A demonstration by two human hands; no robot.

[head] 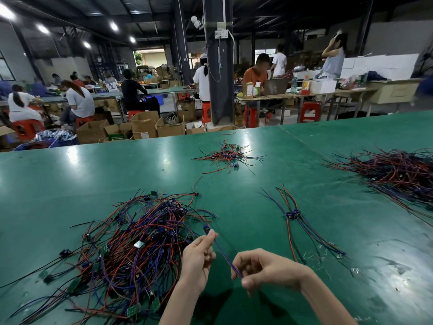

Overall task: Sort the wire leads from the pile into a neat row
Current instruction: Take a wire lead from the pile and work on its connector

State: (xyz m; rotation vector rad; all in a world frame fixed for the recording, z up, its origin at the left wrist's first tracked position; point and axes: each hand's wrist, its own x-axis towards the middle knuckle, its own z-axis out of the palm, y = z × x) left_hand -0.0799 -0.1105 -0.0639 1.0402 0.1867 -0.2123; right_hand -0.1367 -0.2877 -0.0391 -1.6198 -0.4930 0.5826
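blue wire lead [224,254] pinched between left hand [198,256], right hand [262,268]

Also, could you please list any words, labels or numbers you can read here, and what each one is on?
No text is legible anywhere.
Label on a cardboard box: too blurred.
Green carton: print too small.
Box on the far desk: print blurred.
White tag in the wire pile: too small.

Dark pillar [216,78] stands among red stools [309,111] and cardboard boxes [144,125]
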